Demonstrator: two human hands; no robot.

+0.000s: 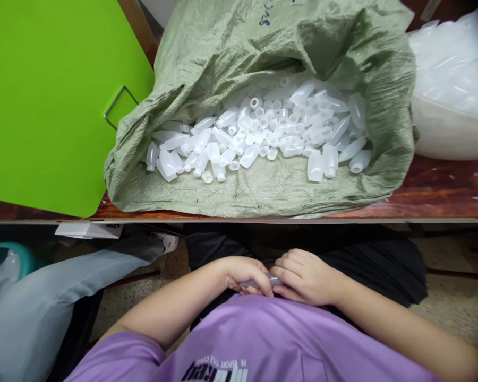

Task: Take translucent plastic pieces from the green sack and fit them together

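Observation:
Both hands meet low in front of my purple shirt, above my lap. My left hand (247, 275) is closed around a slim, smooth grey object (274, 280), whose kind I cannot make out. My right hand (305, 277) is closed at the other end of it, its fingers curled over and hiding that end. Beyond the table edge lies a pale green woven sack (239, 199) with its mouth open towards me. Inside it is a heap of small translucent white plastic bottles (249, 156), several with their necks facing me.
A bright green board (56, 106) with a wire handle (121, 106) lies left of the sack. At the right stands a bulging translucent bag (454, 127) of white pieces. Another person's leg (35, 313) and a teal tub (26, 262) are at lower left.

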